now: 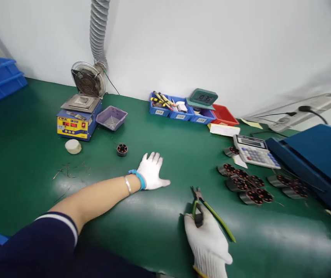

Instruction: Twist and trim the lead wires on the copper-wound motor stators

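Note:
In a white glove, my left hand (pixel 150 171) lies flat on the green table with its fingers spread, holding nothing. A small round motor stator (pixel 121 150) with copper windings sits apart from it, to the left. My right hand (pixel 207 231), also gloved, is closed around green-handled pliers (pixel 199 195). Their jaws are slightly parted and point away from me, with one handle sticking out to the right. Something dark shows by the fingers of that hand; I cannot make out what it is. Several more stators (pixel 242 183) are grouped right of the pliers.
A blue-and-yellow solder pot (pixel 78 123) stands before a fume fan (pixel 87 82), beside a purple tray (pixel 111 118). Blue bins (pixel 180 110), a red bin (pixel 224 115) and a clock (pixel 202 97) line the wall. A calculator (pixel 255 150) and a blue case (pixel 313 162) are right.

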### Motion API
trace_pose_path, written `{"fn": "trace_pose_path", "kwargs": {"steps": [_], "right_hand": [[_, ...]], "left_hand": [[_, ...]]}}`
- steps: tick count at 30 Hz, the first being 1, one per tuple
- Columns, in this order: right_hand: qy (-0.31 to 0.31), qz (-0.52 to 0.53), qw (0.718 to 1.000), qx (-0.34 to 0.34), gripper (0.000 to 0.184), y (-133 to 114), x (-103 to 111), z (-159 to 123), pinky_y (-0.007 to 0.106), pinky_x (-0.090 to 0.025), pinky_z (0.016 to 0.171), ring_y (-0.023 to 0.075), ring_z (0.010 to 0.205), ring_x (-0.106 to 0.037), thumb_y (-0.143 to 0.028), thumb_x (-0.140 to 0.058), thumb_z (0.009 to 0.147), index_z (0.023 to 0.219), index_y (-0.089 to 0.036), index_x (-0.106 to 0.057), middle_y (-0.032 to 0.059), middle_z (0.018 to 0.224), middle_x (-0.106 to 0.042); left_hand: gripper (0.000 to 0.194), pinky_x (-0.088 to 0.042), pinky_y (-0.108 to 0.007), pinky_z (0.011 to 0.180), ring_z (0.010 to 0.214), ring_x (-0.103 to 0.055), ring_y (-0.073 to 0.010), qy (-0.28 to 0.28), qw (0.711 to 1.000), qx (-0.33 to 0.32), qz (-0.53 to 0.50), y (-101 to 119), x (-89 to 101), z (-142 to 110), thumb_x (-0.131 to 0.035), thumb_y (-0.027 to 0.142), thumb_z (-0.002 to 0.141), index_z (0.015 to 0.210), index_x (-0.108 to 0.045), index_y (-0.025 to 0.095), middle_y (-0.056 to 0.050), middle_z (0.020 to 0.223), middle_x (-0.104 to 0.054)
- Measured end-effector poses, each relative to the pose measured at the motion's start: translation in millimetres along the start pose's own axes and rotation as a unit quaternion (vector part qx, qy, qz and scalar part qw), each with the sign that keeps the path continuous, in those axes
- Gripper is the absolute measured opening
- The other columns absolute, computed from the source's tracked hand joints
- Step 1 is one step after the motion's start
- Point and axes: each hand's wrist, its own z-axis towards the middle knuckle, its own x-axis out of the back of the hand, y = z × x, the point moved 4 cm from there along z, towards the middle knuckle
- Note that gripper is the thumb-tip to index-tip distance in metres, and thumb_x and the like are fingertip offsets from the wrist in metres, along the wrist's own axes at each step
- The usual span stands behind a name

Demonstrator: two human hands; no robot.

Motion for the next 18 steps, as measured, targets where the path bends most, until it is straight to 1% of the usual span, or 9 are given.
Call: {"fn": "trace_pose_path", "kwargs": {"steps": [4, 6, 7, 9, 11, 13, 15, 17, 18], "right_hand": [[0.025, 0.010, 0.999, 0.023, 0.042, 0.2, 0.2, 0.5, 0.034, -0.045, 0.049, 0.0249, 0.056, -0.063, -0.044, -0.053, 0.075, 0.109, -0.022, -0.065, 0.0091, 0.077, -0.071], [0.027, 0.000, 0.999, 0.023, 0.042, -0.9, 0.7, 0.3, 0.035, -0.045, 0.049, 0.0255, 0.055, -0.063, -0.045, -0.053, 0.075, 0.109, -0.022, -0.066, 0.0098, 0.079, -0.071], [0.022, -0.008, 1.000, 0.021, 0.044, -2.0, 0.8, -0.1, 0.036, -0.046, 0.050, 0.0264, 0.057, -0.064, -0.045, -0.052, 0.076, 0.110, -0.021, -0.065, 0.0106, 0.081, -0.071], [0.016, -0.019, 1.000, 0.017, 0.047, -4.6, 1.5, -2.3, 0.037, -0.047, 0.052, 0.0282, 0.061, -0.065, -0.044, -0.050, 0.078, 0.116, -0.019, -0.063, 0.0119, 0.084, -0.070], [0.046, -0.017, 0.998, 0.035, 0.052, -8.1, 4.1, -7.0, 0.039, -0.048, 0.054, 0.0295, 0.064, -0.065, -0.043, -0.047, 0.081, 0.124, -0.017, -0.058, 0.0133, 0.087, -0.068], [0.113, 0.001, 0.988, 0.104, 0.057, -14.0, 7.5, -15.2, 0.042, -0.051, 0.062, 0.0316, 0.073, -0.066, -0.042, -0.045, 0.083, 0.130, -0.011, -0.051, 0.0173, 0.092, -0.066], [0.165, 0.035, 0.963, 0.209, 0.057, -22.0, 8.2, -27.1, 0.044, -0.052, 0.074, 0.0327, 0.085, -0.065, -0.041, -0.047, 0.083, 0.129, -0.008, -0.048, 0.0201, 0.098, -0.065], [0.169, 0.091, 0.938, 0.289, 0.053, -32.6, 6.5, -39.0, 0.044, -0.051, 0.084, 0.0304, 0.092, -0.065, -0.040, -0.050, 0.083, 0.127, -0.012, -0.047, 0.0187, 0.102, -0.065], [0.154, 0.124, 0.932, 0.305, 0.051, -39.7, 5.5, -43.3, 0.044, -0.050, 0.086, 0.0284, 0.094, -0.065, -0.040, -0.051, 0.083, 0.127, -0.014, -0.046, 0.0168, 0.104, -0.065]], "left_hand": [[0.091, -0.019, -0.052, 0.115, 0.142, -0.025, -0.0352, -0.003, 1.000, 0.003, 0.023, -32.4, 19.2, -92.1, -0.049, 0.070, 0.075, 0.142, -0.036, 0.010, -0.020, 0.152, -0.031], [0.089, -0.022, -0.054, 0.114, 0.140, -0.029, -0.0372, 0.007, 0.998, 0.052, 0.041, -56.1, 33.2, -119.8, -0.055, 0.067, 0.072, 0.140, -0.039, 0.012, -0.021, 0.151, -0.034], [0.090, -0.024, -0.054, 0.113, 0.139, -0.031, -0.0383, 0.037, 0.994, 0.095, 0.048, -68.8, 42.1, -125.9, -0.059, 0.065, 0.070, 0.139, -0.039, 0.011, -0.022, 0.149, -0.035], [0.097, -0.028, -0.050, 0.113, 0.139, -0.032, -0.0378, 0.119, 0.979, 0.161, 0.041, -90.1, 59.5, -122.4, -0.065, 0.060, 0.067, 0.142, -0.033, 0.008, -0.024, 0.150, -0.032], [0.110, -0.032, -0.046, 0.111, 0.139, -0.031, -0.0364, 0.182, 0.961, 0.206, -0.004, -107.1, 70.4, -102.8, -0.069, 0.058, 0.063, 0.146, -0.021, 0.006, -0.025, 0.152, -0.027], [0.119, -0.040, -0.043, 0.106, 0.135, -0.039, -0.0366, 0.167, 0.952, 0.246, -0.069, -120.6, 70.9, -76.3, -0.074, 0.054, 0.058, 0.148, -0.012, 0.006, -0.025, 0.149, -0.033], [0.109, -0.046, -0.040, 0.097, 0.119, -0.056, -0.0330, 0.136, 0.953, 0.251, -0.105, -125.3, 68.3, -56.6, -0.070, 0.041, 0.066, 0.150, -0.009, 0.008, -0.021, 0.134, -0.054], [0.100, -0.049, -0.038, 0.090, 0.104, -0.065, -0.0297, 0.122, 0.956, 0.243, -0.115, -121.2, 65.5, -54.2, -0.066, 0.031, 0.069, 0.150, -0.010, 0.010, -0.015, 0.115, -0.066], [0.099, -0.050, -0.037, 0.087, 0.099, -0.066, -0.0289, 0.119, 0.958, 0.234, -0.114, -115.8, 63.7, -60.2, -0.065, 0.029, 0.069, 0.150, -0.010, 0.011, -0.013, 0.108, -0.069]]}}
